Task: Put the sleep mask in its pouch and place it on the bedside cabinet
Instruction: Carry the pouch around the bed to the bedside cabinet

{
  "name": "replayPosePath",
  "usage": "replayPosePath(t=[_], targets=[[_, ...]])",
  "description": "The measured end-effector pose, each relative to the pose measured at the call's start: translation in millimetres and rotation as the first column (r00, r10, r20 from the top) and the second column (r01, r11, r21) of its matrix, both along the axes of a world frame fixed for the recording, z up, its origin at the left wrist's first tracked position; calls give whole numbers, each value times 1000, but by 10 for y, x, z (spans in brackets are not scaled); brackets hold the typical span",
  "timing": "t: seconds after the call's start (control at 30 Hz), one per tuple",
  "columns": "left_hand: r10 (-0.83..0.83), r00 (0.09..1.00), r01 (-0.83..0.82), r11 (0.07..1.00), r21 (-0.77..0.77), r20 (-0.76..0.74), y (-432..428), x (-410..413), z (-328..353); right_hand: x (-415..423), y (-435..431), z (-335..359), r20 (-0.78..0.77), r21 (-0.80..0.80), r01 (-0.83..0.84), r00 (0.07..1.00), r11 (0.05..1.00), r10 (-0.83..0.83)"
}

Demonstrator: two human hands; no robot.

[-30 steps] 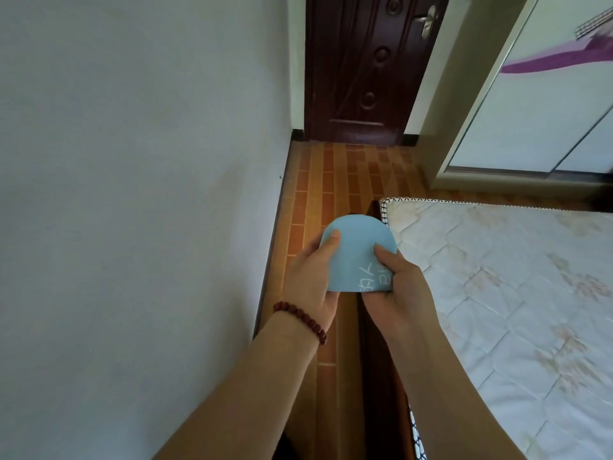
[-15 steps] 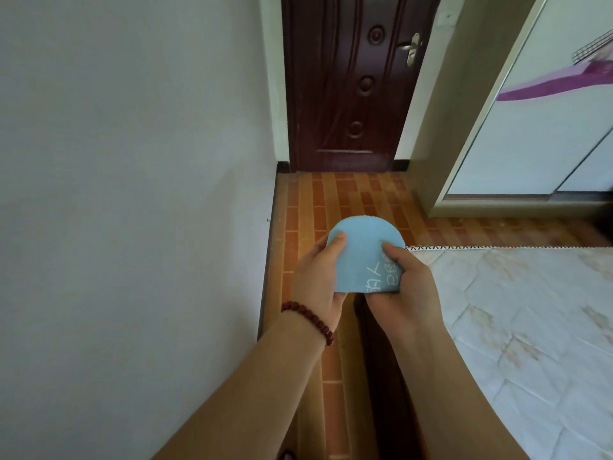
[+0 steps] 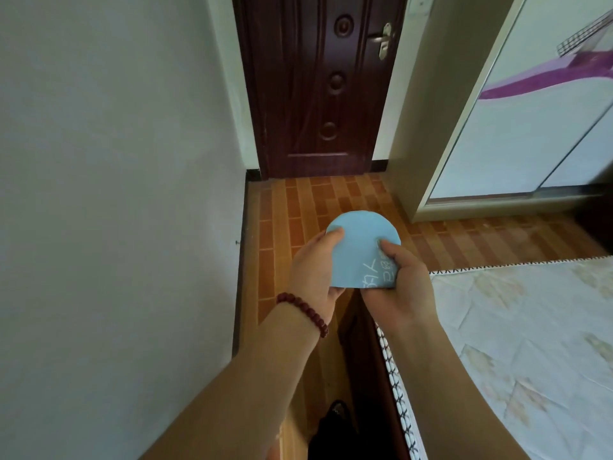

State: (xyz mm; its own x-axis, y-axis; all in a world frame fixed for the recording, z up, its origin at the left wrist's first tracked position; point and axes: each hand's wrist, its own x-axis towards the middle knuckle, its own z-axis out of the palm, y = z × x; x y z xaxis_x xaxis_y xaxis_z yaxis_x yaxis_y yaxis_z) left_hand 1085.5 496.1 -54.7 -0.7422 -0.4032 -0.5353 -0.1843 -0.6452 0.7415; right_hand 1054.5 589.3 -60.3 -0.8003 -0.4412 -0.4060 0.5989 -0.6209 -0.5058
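A light blue pouch (image 3: 360, 249) with a rounded top and white lettering near its lower right corner is held up in front of me over the floor strip beside the bed. My left hand (image 3: 313, 272), with a dark red bead bracelet on the wrist, grips its left edge, thumb on the front. My right hand (image 3: 399, 282) grips its lower right corner, thumb pressed on the lettering. I cannot tell whether the sleep mask is inside; it is not visible. No bedside cabinet is in view.
A plain white wall (image 3: 116, 194) runs along the left. A dark brown door (image 3: 318, 84) stands shut ahead. Orange brick-pattern floor (image 3: 331, 200) lies between wall and bed. The bed (image 3: 517, 343) with a pale quilted cover fills the right. A wardrobe (image 3: 530, 111) stands at the far right.
The view has swung upward and leftward, showing more of the door and floor. Both hands keep their hold on the pouch, which stays near the middle of the view.
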Motion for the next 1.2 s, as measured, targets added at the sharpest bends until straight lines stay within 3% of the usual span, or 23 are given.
replayPosePath(t=[0.23,0.83,1.2], targets=[[-9,1000,9,1000,-21,4,-151,-1284,176,-1362,-155,81,-22,14,-10,1000,1000,10],[-79,992,77,997,25,97,-912,-3419,-94,-3408,-836,-169,-35,88,-6,999,996,9],[-313,939,333,932,-145,143,-2003,-5218,-56,-4993,-1859,-82,57,15,132,990,991,-133]])
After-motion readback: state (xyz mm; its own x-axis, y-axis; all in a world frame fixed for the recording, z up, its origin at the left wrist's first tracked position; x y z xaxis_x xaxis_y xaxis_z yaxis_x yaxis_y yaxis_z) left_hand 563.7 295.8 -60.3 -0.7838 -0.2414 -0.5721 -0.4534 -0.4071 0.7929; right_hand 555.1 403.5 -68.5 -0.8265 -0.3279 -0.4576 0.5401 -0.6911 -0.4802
